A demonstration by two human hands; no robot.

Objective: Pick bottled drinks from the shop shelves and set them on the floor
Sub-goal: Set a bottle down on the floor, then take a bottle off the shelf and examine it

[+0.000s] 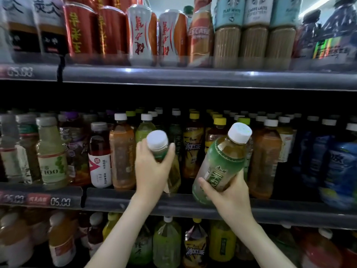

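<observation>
Each of my hands holds a green tea bottle with a white cap in front of the middle shelf. My left hand grips the neck and shoulder of the left bottle, whose lower part shows yellowish liquid beside my fingers. My right hand wraps round the lower body of the right bottle, which has a green label and leans to the right, clear of the shelf edge.
The middle shelf is packed with rows of bottled teas and juices. Blue bottles stand at the right. The upper shelf carries cans and coffee bottles. More large bottles fill the lower shelf. The floor is out of view.
</observation>
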